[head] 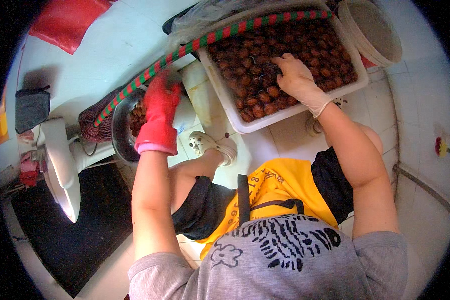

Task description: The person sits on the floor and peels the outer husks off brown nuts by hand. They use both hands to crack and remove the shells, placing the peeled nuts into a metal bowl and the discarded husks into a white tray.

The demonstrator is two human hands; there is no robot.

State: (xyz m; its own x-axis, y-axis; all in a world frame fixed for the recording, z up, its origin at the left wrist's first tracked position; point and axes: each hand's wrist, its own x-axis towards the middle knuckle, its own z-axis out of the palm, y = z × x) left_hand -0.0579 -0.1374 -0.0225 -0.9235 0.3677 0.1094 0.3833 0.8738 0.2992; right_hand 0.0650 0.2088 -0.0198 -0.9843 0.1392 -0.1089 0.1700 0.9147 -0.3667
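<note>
My left hand (159,103), in a red rubber glove with a pink cuff, is over the inner side of a dark round bowl (117,131). Small brown pieces (137,116) lie in that bowl, partly covered by the glove. A dark blur at the glove's fingertips hides whether anything is held. In a thin pale glove, my right hand (298,77) reaches into a white rectangular tub (243,127). Many round, brown, walnut-like pieces (255,108) sit there in dark liquid. Its thumb and forefinger are apart, around a darker piece (270,70); no firm grip shows.
A red-and-green striped pole (189,48) slants across the tub's far edge to a dark mop head (97,114). A pale bucket (375,33) stands at the tub's far right. At left are a white basin-like fixture (62,161) and a black mat (86,225).
</note>
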